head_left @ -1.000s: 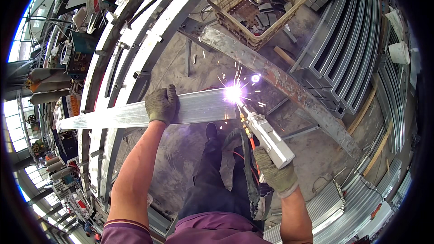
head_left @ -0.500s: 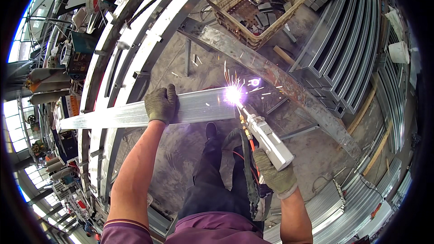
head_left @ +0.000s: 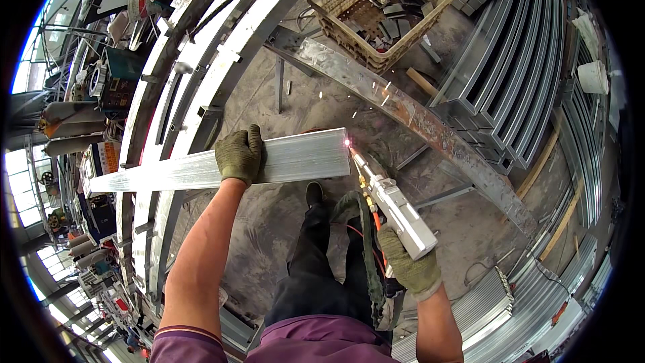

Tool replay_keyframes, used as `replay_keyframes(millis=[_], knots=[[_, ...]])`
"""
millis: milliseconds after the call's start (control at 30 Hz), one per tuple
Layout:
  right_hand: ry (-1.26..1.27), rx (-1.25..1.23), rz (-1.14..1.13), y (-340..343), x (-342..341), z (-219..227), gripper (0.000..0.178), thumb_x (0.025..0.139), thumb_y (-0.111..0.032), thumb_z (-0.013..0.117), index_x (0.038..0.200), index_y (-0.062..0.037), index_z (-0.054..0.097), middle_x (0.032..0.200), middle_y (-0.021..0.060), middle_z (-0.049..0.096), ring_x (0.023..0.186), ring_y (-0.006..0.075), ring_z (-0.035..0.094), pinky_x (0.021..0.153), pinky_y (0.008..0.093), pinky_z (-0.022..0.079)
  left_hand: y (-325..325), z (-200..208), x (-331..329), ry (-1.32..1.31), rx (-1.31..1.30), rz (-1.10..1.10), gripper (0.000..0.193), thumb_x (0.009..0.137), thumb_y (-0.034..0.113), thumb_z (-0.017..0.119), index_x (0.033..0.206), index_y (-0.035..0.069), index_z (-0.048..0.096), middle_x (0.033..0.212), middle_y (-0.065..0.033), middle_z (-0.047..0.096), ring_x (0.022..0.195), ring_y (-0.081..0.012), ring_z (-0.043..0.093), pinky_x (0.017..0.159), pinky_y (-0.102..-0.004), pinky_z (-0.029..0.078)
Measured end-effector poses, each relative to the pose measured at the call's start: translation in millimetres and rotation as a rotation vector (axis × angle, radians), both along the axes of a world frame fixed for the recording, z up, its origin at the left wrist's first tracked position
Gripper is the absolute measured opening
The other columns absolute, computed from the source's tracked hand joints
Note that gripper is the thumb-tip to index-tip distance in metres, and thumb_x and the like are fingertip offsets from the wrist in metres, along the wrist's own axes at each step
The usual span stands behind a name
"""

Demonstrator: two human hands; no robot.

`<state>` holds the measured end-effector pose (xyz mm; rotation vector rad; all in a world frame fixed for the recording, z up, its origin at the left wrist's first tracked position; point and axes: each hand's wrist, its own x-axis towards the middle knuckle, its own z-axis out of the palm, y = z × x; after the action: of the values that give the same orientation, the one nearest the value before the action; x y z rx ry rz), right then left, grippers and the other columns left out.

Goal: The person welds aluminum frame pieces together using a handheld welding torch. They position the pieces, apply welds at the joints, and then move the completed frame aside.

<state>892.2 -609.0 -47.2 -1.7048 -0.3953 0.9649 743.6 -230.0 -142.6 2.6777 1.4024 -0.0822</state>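
My left hand (head_left: 240, 155), in an olive work glove, is closed around a long silver rectangular metal tube (head_left: 306, 156), gripping it from above. The tube runs from the left and ends in front of me. My right hand (head_left: 409, 262), gloved alike, grips a white handheld laser welding gun (head_left: 398, 213) from below. Its copper-coloured nozzle points up and left at the tube's right end. A small pinkish-red spot glows on the end's edge there, close to the nozzle tip. A cable and an orange hose hang from the gun past my legs.
A rusty steel beam (head_left: 403, 114) crosses beyond the gun. Behind it stands a beige plastic crate (head_left: 376, 60) of metal offcuts. Stacked silver profiles (head_left: 494, 87) lie at the right, and long pale rails (head_left: 222, 70) at the left. Several equipment boxes fill the far left.
The bright weld flash and spraying sparks have died down to a small reddish spot. The gun has shifted slightly down. My left hand and the tube have stayed put.
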Motion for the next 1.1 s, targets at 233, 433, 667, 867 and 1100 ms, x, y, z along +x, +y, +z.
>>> replay_keyframes(millis=[233, 433, 667, 867, 1100], knots=[[0.028, -0.015, -0.048, -10.8, 0.7, 1.0, 0.02, 0.101, -0.014, 0.074, 0.114, 0.0, 0.069, 0.086, -0.0005, 0.066, 0.072, 0.0084, 0.057, 0.061, 0.0271, 0.049, -1.3, -1.5, 0.6, -0.043, 0.022, -0.012, 0.055, 0.108, 0.048, 0.05, 0.081, 0.005, 0.073, 0.085, -0.0233, 0.071, 0.086, -0.0467, 0.067, 0.079, -0.057, 0.048], [-0.017, 0.001, -0.041, -2.8, 10.2, 5.0, 0.026, 0.1, -0.013, 0.074, 0.122, 0.0023, 0.069, 0.096, 0.0038, 0.072, 0.082, 0.0117, 0.066, 0.071, 0.0287, 0.054, -0.8, -2.6, -0.1, -0.027, 0.027, -0.006, 0.059, 0.107, 0.05, 0.047, 0.075, 0.007, 0.071, 0.082, -0.0212, 0.071, 0.085, -0.0452, 0.066, 0.084, -0.0558, 0.046], [-0.015, 0.008, -0.036, -6.3, 9.6, 4.5, 0.025, 0.1, -0.009, 0.074, 0.122, 0.0015, 0.071, 0.1, 0.0054, 0.074, 0.085, 0.0128, 0.068, 0.074, 0.0292, 0.055, -0.4, -5.2, -1.4, -0.021, 0.033, 0.003, 0.059, 0.107, 0.051, 0.047, 0.076, 0.008, 0.072, 0.082, -0.0218, 0.071, 0.086, -0.045, 0.066, 0.084, -0.0558, 0.046], [0.108, -0.09, -0.031, -13.9, 7.9, 13.6, 0.029, 0.095, -0.013, 0.08, 0.12, 0.0008, 0.073, 0.101, 0.0143, 0.079, 0.09, 0.0231, 0.077, 0.077, 0.0343, 0.059, -0.4, -4.6, -1.6, -0.012, 0.044, 0.003, 0.058, 0.107, 0.05, 0.048, 0.076, 0.007, 0.072, 0.082, -0.0224, 0.071, 0.086, -0.0457, 0.066, 0.084, -0.0561, 0.046], [0.103, -0.07, -0.025, -21.3, 2.0, 6.1, 0.027, 0.093, -0.013, 0.081, 0.117, -0.0008, 0.075, 0.097, 0.0122, 0.079, 0.085, 0.0238, 0.078, 0.072, 0.0353, 0.06, -1.5, -3.1, -0.6, -0.033, 0.039, 0.001, 0.058, 0.107, 0.05, 0.048, 0.076, 0.007, 0.072, 0.082, -0.0225, 0.071, 0.086, -0.0459, 0.066, 0.084, -0.0567, 0.047]])
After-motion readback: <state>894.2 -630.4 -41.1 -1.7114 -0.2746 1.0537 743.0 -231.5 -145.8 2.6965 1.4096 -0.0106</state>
